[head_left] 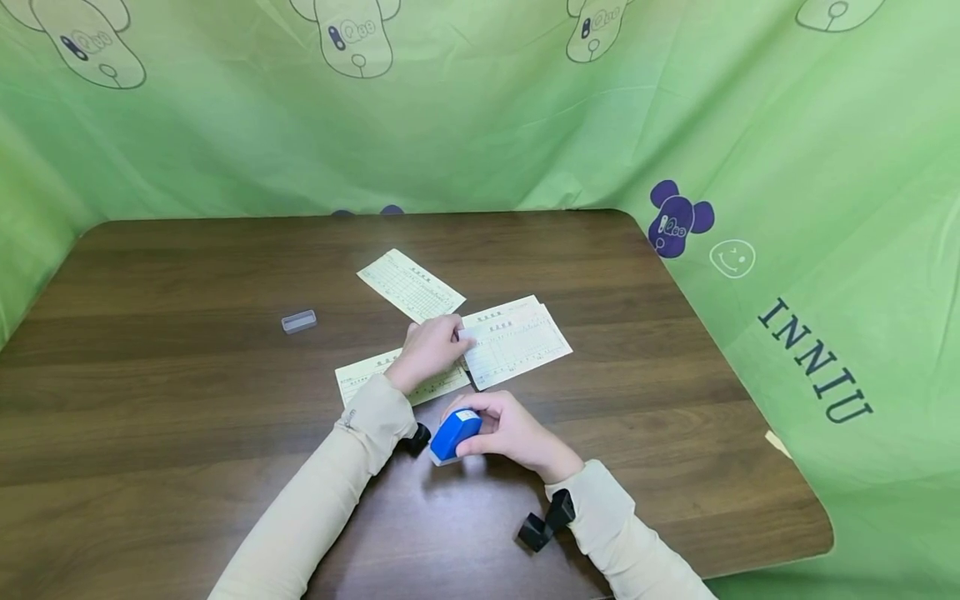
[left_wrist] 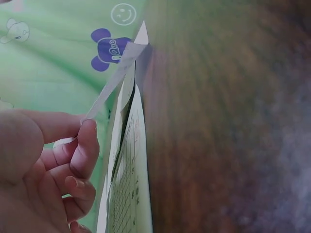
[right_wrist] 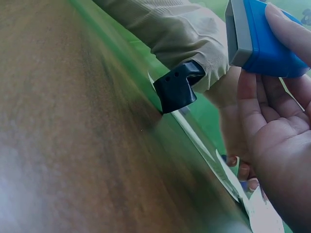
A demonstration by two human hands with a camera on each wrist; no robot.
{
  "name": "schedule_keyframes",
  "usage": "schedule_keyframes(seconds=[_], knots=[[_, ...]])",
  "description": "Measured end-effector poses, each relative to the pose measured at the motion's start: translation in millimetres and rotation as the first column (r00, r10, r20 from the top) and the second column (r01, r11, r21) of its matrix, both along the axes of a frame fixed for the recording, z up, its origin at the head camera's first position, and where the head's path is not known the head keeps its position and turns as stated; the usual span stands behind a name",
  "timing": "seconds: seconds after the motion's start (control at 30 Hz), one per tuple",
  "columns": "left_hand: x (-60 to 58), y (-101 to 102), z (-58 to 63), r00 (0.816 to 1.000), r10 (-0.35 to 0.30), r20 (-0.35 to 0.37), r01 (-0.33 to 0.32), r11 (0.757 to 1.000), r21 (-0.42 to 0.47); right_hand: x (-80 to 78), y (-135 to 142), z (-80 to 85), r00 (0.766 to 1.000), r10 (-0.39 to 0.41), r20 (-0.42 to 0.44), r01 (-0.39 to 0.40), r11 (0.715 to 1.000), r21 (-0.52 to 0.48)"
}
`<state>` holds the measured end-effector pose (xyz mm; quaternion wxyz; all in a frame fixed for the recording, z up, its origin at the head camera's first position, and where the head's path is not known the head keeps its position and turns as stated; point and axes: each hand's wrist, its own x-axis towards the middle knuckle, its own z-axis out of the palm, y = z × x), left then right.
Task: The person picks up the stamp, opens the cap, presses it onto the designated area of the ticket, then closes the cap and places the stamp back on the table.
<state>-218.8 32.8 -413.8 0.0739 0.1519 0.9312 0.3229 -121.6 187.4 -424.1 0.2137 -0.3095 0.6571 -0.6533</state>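
My left hand [head_left: 431,350] pinches the left edge of a printed paper form [head_left: 519,343] between thumb and finger. In the left wrist view that form [left_wrist: 112,77] is raised at the pinched edge, with more sheets beneath it. A blue self-inking stamp [head_left: 456,435] with a pale grey base is gripped in my right hand [head_left: 513,429], in front of the papers. The right wrist view shows the thumb on one side of the stamp [right_wrist: 272,43] and fingers on the other. Another form [head_left: 363,373] lies partly hidden under my left hand and wrist.
One more form [head_left: 408,283] lies farther back on the brown wooden table [head_left: 187,400]. A small clear plastic cap [head_left: 299,322] rests to the left of the papers. Black camera mounts [head_left: 547,522] sit on both wrists. A green printed curtain [head_left: 480,125] hangs behind and beside the table.
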Motion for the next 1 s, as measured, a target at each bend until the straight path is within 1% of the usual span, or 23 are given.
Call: schedule_keyframes(seconds=[0.2,0.43,0.6,0.73,0.87,1.0], knots=[[-0.8,0,1.0,1.0,0.013,0.008,-0.013,1.0,-0.017,0.0,-1,0.6,1.0,0.002,-0.003,-0.002,1.0,0.003],[0.7,-1,2.7,1.0,0.015,0.025,-0.013,0.996,-0.09,0.1,-2,1.4,1.0,0.003,0.012,-0.003,1.0,-0.003],[3.9,-7,6.4,1.0,0.008,-0.006,-0.009,0.991,-0.137,-0.2,-1,1.1,1.0,0.002,0.014,-0.002,1.0,-0.001],[6.6,-18,10.5,1.0,-0.004,-0.026,0.0,0.987,-0.164,-0.2,-1,2.0,1.0,-0.007,0.016,0.007,1.0,0.003],[8.3,-34,14.2,1.0,-0.015,-0.003,0.014,0.987,-0.16,0.8,-1,3.4,1.0,-0.005,0.024,0.005,1.0,-0.005],[10.8,-53,19.8,0.999,-0.017,0.038,0.022,0.989,-0.143,1.4,-1,3.1,1.0,-0.002,0.028,0.002,1.0,-0.012]])
